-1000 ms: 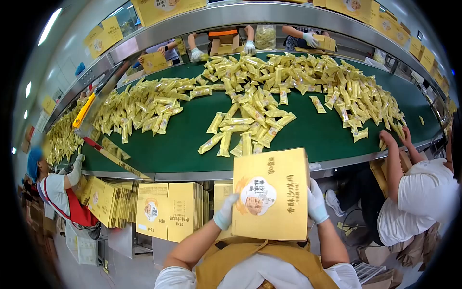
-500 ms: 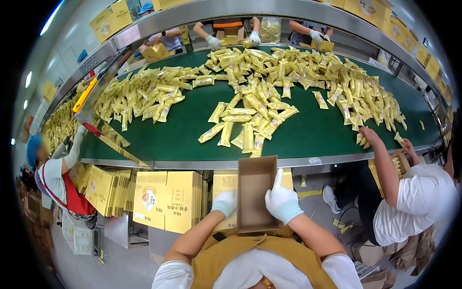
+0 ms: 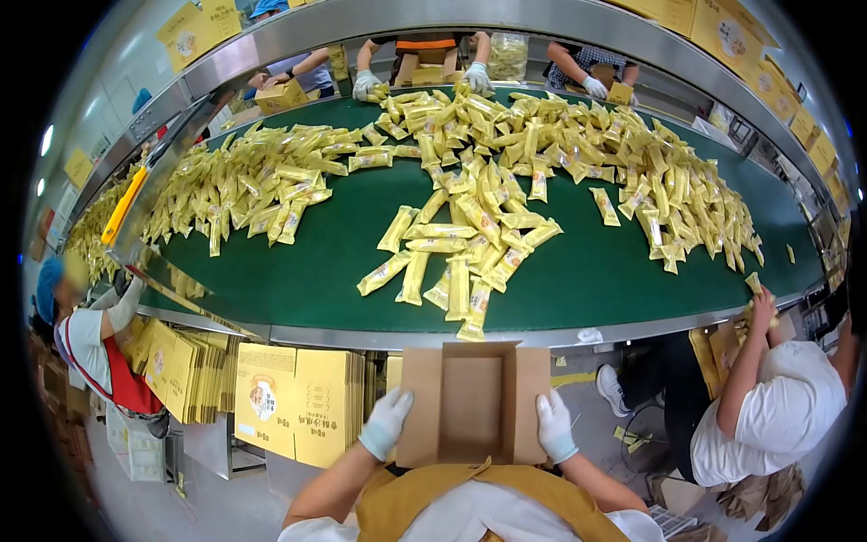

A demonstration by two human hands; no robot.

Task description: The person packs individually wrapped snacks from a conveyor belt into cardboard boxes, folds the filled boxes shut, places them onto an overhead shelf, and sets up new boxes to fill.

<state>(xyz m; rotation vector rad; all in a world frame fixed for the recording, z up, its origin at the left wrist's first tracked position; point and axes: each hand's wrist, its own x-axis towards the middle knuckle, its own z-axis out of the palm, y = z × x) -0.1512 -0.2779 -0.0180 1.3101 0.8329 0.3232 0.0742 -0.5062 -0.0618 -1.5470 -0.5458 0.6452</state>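
Note:
An open cardboard box (image 3: 472,402) sits in front of my apron, its brown inside facing up and its side flaps folded outward. My left hand (image 3: 387,423), in a white glove, grips the left flap. On the opposite side my gloved right hand (image 3: 555,426) is closed on the right flap. Nothing shows inside the box. Just beyond its far edge, a loose group of yellow wrapped snack packets (image 3: 459,289) lies on the green conveyor belt (image 3: 307,294).
A row of flat yellow cartons (image 3: 298,402) stands left of me. A worker in a red apron (image 3: 122,370) is at the left, and another in a white shirt (image 3: 768,406) sits at the right. Gloved co-workers line the far side behind a metal rail (image 3: 433,20).
The box's side flaps have swung outward, and my hands have moved apart to hold them. My view has shifted slightly. The right-hand worker's arm has drawn back from the belt.

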